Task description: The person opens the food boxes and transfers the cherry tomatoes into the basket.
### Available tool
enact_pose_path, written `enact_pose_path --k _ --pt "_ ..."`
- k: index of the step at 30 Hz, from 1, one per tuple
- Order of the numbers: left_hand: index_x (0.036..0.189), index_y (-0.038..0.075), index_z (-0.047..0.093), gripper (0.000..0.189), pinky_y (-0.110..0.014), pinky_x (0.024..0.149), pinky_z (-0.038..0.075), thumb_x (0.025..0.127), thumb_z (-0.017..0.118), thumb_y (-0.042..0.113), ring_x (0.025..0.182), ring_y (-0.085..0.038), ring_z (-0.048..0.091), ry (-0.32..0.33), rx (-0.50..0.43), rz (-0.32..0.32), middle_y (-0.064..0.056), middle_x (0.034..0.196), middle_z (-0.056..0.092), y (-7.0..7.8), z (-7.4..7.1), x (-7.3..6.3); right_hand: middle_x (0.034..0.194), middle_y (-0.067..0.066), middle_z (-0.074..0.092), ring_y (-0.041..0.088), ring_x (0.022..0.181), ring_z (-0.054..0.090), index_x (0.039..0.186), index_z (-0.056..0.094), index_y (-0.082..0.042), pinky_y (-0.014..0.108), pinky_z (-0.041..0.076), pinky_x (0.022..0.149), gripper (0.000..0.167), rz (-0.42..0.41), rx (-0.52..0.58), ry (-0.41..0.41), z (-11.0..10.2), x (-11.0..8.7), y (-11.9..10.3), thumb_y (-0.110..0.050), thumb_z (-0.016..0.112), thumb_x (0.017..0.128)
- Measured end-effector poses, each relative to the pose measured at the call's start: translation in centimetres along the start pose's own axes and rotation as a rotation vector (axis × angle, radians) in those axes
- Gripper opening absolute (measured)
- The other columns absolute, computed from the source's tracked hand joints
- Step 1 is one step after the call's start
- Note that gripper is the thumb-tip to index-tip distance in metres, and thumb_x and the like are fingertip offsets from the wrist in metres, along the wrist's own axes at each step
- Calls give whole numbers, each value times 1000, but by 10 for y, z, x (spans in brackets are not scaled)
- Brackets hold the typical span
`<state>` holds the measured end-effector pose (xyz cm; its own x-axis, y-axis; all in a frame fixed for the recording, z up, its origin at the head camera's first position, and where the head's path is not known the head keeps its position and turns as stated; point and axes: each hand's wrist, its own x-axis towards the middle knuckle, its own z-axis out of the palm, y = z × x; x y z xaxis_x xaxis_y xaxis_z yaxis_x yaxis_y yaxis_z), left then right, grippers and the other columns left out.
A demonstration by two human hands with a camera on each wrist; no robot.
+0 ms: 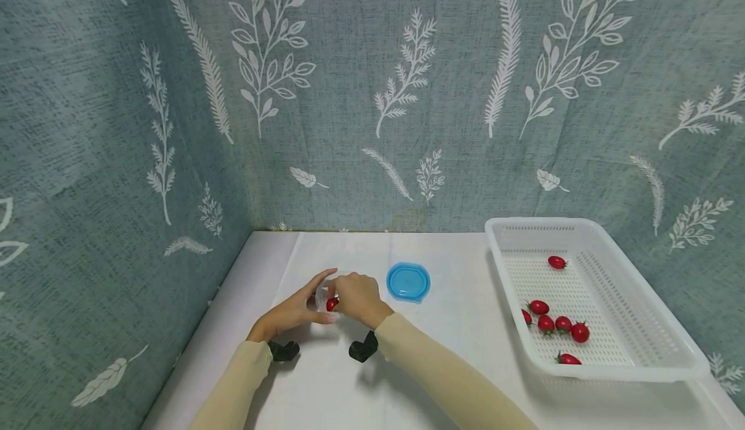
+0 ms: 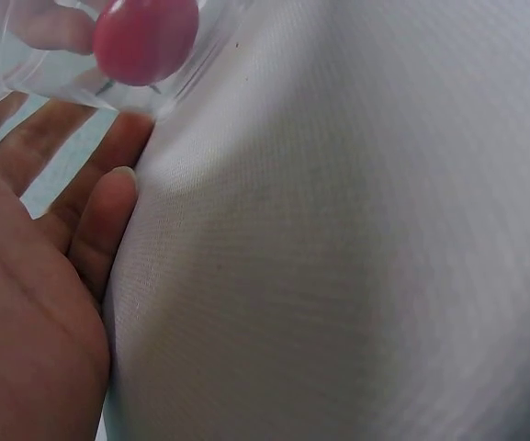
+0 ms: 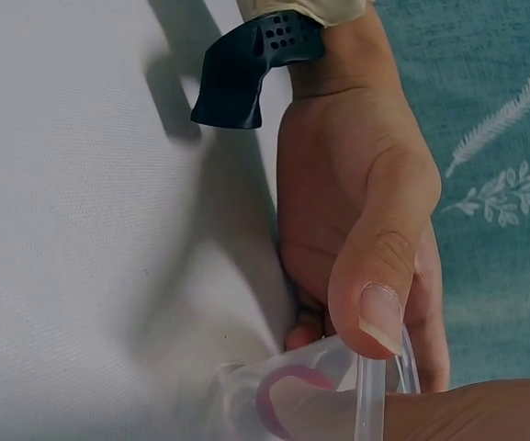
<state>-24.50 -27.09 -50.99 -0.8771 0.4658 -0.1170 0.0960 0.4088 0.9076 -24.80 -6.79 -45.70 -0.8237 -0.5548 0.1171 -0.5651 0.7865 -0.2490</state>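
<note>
A small clear plastic cup (image 1: 321,295) stands on the white table between the hands. My left hand (image 1: 293,313) curves around it, and the right wrist view shows the left thumb on the rim of the cup (image 3: 370,395). My right hand (image 1: 361,295) reaches into the cup from the right, its fingers at a red cherry tomato (image 1: 332,304). Through the clear wall in the left wrist view, a fingertip touches this cherry tomato (image 2: 147,41). The right hand's remaining fingers are mostly hidden.
A blue lid (image 1: 408,282) lies just beyond the right hand. On the right stands a white perforated basket (image 1: 605,288) holding several cherry tomatoes (image 1: 562,324). Patterned green-grey cloth (image 1: 349,126) walls the table at the back and left.
</note>
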Motion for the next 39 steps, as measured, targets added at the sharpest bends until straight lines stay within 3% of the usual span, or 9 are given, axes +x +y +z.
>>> enact_pose_path --k 7,14,21,24,31,39 --pt "164 39 19 102 -65 115 22 86 84 33 147 -28 30 4 6 3 -1 168 21 0 0 0 85 -6 75 12 66 64 100 83 -26 30 49 49 17 4 -52 -10 0 2 -1 -31 87 85" --pt "161 47 22 101 -65 116 19 84 86 34 151 -28 23 9 9 2 0 170 16 -1 0 -1 73 -10 69 9 60 57 87 82 -23 28 47 50 9 -14 -56 -27 1 3 0 -30 86 86" --pt "160 48 22 100 -63 114 25 85 86 31 143 -29 36 4 -6 4 -1 168 19 -1 1 -2 79 -10 73 9 66 62 100 84 -27 29 49 53 15 -27 -58 -58 1 3 1 -35 85 86" --pt "160 49 23 99 -64 113 24 85 86 33 142 -29 36 6 -2 3 -1 168 20 1 1 -2 76 -10 71 8 64 58 96 84 -25 28 48 52 12 -29 -55 -63 0 3 1 -34 85 87" --pt "162 44 21 102 -63 114 24 84 86 32 145 -29 34 9 -8 -3 0 168 21 0 1 -1 81 -9 73 7 67 61 96 82 -21 27 52 58 17 -13 -14 -9 3 2 6 -33 87 85" --pt "163 42 22 101 -66 114 21 85 86 30 149 -32 25 22 -13 2 -2 169 17 -2 1 -1 89 -5 74 6 68 60 111 79 -14 25 50 59 33 -29 122 27 3 -1 14 -33 86 86"
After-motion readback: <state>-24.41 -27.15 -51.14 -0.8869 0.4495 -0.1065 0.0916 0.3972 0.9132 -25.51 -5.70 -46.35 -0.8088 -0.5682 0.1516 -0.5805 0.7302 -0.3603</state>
